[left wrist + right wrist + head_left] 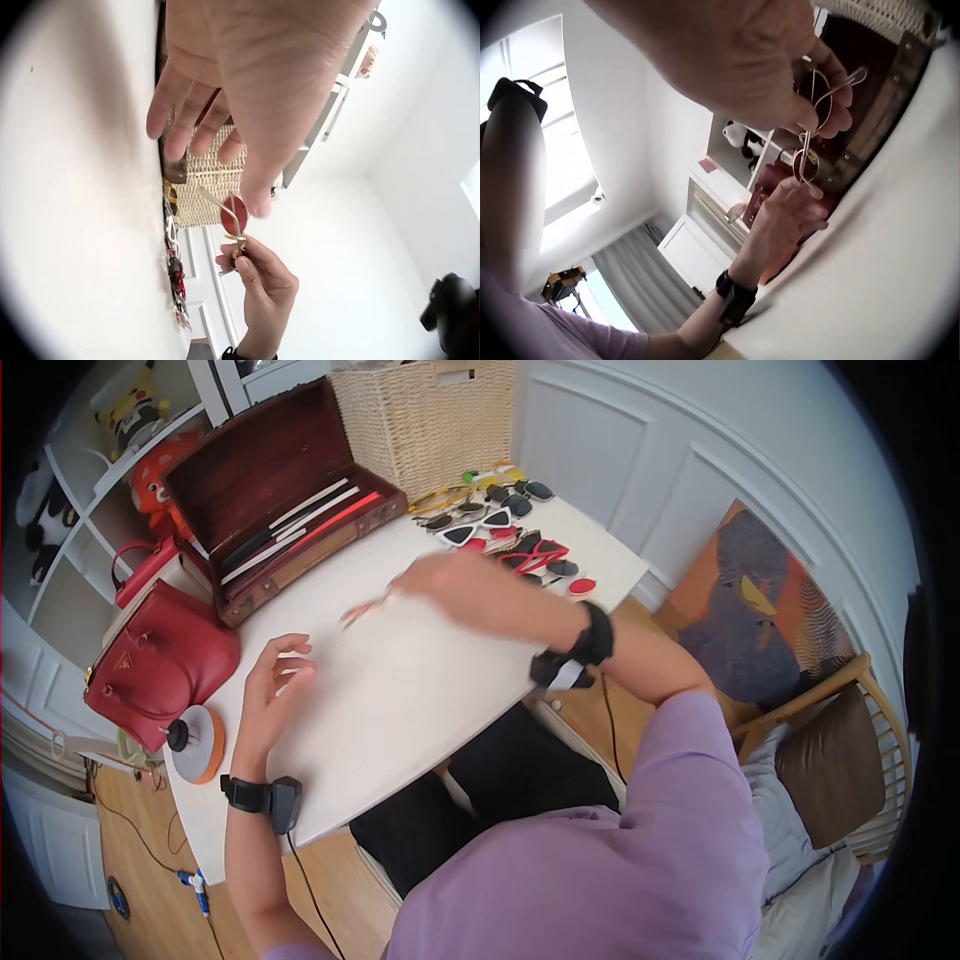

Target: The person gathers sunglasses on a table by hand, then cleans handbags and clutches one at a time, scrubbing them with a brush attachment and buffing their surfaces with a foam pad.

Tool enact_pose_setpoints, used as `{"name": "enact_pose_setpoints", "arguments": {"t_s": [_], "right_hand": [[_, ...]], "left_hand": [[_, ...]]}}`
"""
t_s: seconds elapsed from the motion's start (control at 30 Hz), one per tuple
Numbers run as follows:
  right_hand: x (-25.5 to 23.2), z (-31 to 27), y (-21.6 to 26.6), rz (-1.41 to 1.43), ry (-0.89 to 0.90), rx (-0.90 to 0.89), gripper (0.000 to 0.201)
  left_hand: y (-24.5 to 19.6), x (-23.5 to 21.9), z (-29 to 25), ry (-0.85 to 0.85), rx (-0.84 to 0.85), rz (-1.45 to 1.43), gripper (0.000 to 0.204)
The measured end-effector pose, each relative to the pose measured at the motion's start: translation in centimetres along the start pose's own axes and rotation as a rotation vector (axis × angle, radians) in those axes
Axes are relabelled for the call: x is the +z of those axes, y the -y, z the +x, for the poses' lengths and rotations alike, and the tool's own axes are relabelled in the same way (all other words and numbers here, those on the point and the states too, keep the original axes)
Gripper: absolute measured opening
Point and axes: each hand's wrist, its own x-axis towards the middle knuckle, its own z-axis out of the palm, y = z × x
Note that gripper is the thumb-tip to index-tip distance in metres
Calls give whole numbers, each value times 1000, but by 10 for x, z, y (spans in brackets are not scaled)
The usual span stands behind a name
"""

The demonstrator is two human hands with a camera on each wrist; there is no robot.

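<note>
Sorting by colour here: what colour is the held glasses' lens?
The lens is red, clearest from left wrist.

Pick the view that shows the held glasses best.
Left wrist: the glasses show a red lens clear of the right hand. Right wrist: closer, but the hand overlaps the frame. Head: small and blurred.

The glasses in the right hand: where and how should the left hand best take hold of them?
Probably pinch the rim of the free red lens between thumb and finger, bringing the left hand in from its own side. The right hand grips the glasses farther along, so that end sticks out free; its thin edge suits a light pinch.
</note>
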Motion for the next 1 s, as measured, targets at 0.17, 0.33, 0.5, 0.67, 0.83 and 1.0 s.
{"name": "enact_pose_setpoints", "arguments": {"t_s": [0.17,0.33,0.5,0.67,0.83,1.0], "right_hand": [[-93,-71,-119,-179,-124,598,16],[-108,-151,-185,-180,-65,783,17],[-80,-174,-212,-303,11,582,18],[-79,-153,-180,-260,139,740,28],[-67,-153,-170,-142,322,791,43],[-52,-160,-196,-144,218,718,46]], "left_hand": [[16,-4,4,-179,-160,275,35],[44,-10,4,-135,-8,445,31],[30,-6,2,-84,41,550,26],[25,-4,4,-66,18,523,25],[28,-5,4,-58,7,518,24],[28,-6,3,-41,6,503,21]]}}
